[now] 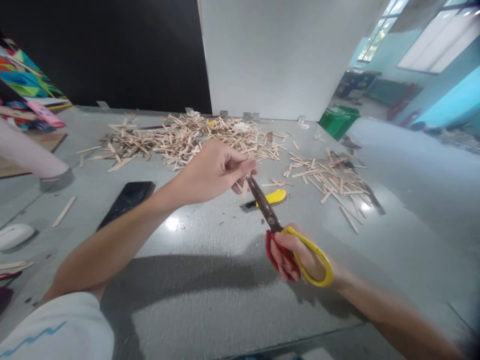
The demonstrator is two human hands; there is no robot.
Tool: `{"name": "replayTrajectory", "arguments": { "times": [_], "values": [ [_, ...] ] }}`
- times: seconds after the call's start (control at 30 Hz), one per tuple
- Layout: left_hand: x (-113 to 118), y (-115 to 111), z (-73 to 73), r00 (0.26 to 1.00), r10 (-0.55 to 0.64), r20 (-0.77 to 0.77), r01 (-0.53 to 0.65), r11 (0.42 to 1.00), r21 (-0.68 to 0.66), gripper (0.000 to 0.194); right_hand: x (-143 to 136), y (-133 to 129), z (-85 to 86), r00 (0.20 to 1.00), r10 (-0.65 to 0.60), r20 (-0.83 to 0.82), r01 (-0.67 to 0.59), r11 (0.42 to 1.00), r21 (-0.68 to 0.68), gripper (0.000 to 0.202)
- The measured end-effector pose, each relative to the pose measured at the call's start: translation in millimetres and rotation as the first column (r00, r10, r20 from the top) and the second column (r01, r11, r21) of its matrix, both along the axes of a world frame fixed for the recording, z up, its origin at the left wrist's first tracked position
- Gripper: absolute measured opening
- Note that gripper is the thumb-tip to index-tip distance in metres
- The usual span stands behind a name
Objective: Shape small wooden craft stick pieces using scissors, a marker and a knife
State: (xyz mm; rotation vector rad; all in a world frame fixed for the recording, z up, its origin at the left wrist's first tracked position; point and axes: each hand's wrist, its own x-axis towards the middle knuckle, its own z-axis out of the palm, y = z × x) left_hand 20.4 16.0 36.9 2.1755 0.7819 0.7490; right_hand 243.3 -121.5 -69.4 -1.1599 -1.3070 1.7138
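A small piece of wood (245,189) pokes out beneath the fingertips of the left hand (213,172), above the worktop (195,240) and near its middle. Its short visible part hangs towards the near side with a slight tilt; the rest is hidden by the fingers. The left hand has thumb and forefinger pinched together on it, the other fingers curled loosely below.

The scissors (264,202) come at it from the near right, their long axis running from near right to far left, so the blades slant across the line of the wood. The blade tips lie right at the left fingertips; whether they touch the wood or sit just beside it, I cannot tell. The blades look almost closed together.

The right hand (296,252) is wrapped through the red and yellow handles, thumb in the yellow loop, fingers in the red. The left hand is nearer the wood; the right is set back by the length of the scissors.

Just beyond the blades lies a yellow knife (275,196) on the worktop. A big pile of sticks (180,137) spreads on the far side, a smaller pile (326,175) lies to the right, and a phone (127,200) rests left, partly behind the forearm.
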Motion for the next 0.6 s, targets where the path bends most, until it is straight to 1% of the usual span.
{"name": "replayTrajectory", "arguments": {
  "times": [0.1,0.23,0.37,0.47,0.6],
  "values": [
    [3.1,-1.5,-3.1,0.999,0.025,0.033,-0.025,1.0,0.011,0.038,-1.6,-2.2,3.3,0.998,-0.025,0.049,0.026,1.0,-0.01,0.06],
    [6.3,-3.0,-5.5,0.997,0.031,0.068,-0.029,0.999,-0.032,0.033,-4.9,-4.5,9.7,0.995,-0.05,0.085,0.053,0.998,-0.038,0.057],
    [7.1,-4.9,-6.3,0.996,0.037,0.08,-0.037,0.999,-0.007,0.035,-8.7,-5.2,15.2,0.989,-0.068,0.133,0.075,0.996,-0.05,0.06],
    [7.5,-5.4,-6.5,0.996,0.039,0.083,-0.04,0.999,0.002,0.036,-10.2,-5.1,16.5,0.981,-0.085,0.172,0.096,0.994,-0.057,0.064],
    [9.2,-5.2,-6.5,0.995,0.041,0.094,-0.039,0.999,-0.027,0.036,-10.9,-5.9,14.5,0.973,-0.099,0.206,0.109,0.993,-0.039,0.068]
  ]
}}
